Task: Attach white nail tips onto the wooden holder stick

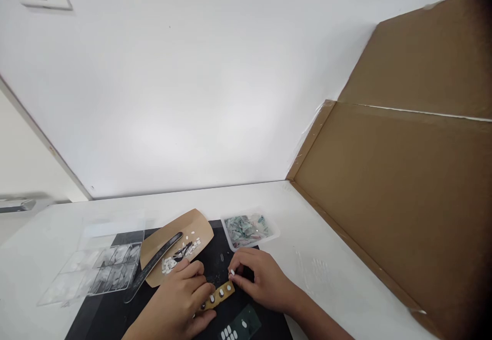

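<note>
My left hand (180, 299) is closed around one end of a tan strip (220, 294) that carries a row of small white nail tips. My right hand (261, 278) pinches at the strip's other end, fingertips on a white tip there. Both hands rest over a black mat (111, 314). A tan paper piece (200, 230) behind the hands holds loose white tips, and a dark curved nail file (154, 263) lies across its left side. A dark green card (246, 324) with white tips lies just in front of the hands.
A clear compartment box (96, 273) with its lid open sits at the left on the white table (326, 258). A small clear tray (248, 227) of greenish pieces stands behind my right hand. A large cardboard sheet (403, 186) leans at the right against the white wall.
</note>
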Action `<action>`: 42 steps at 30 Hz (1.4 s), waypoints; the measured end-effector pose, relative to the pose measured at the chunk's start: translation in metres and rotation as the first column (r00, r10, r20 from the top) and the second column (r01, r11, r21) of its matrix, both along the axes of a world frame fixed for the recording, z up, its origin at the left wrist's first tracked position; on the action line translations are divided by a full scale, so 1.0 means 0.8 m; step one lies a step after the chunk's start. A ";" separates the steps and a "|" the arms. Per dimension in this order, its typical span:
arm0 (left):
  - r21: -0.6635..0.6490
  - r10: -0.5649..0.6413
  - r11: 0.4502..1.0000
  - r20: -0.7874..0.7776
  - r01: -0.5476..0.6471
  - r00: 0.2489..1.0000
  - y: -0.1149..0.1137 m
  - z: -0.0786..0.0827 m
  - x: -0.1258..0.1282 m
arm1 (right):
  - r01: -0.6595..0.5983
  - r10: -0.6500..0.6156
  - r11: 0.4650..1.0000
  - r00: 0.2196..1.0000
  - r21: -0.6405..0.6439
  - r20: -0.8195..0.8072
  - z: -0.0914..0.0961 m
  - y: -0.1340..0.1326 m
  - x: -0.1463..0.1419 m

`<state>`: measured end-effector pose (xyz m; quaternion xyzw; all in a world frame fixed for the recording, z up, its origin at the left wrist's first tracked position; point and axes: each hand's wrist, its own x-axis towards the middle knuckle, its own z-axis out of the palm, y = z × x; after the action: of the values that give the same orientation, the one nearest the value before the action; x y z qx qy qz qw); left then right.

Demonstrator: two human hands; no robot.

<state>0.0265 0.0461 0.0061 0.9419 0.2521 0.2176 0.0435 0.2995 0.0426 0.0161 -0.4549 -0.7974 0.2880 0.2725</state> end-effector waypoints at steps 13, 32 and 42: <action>0.084 -0.068 0.995 0.116 0.058 0.991 0.004 0.019 -0.001 | 0.163 -0.156 0.986 0.971 0.028 -0.182 0.014 0.008 0.022; -0.112 -0.133 0.979 0.297 0.173 0.946 -0.008 0.029 0.014 | -0.208 0.204 0.978 0.939 0.015 -0.278 0.018 -0.011 -0.014; -0.272 -0.129 0.942 0.252 0.198 0.959 -0.011 0.042 0.012 | -0.282 0.261 0.958 0.935 -0.056 -0.241 0.022 -0.016 -0.012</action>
<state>0.0364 0.0376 0.0393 0.9109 0.1955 0.2813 0.2301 0.2901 0.0297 0.0339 -0.3158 -0.8016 0.4093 0.3001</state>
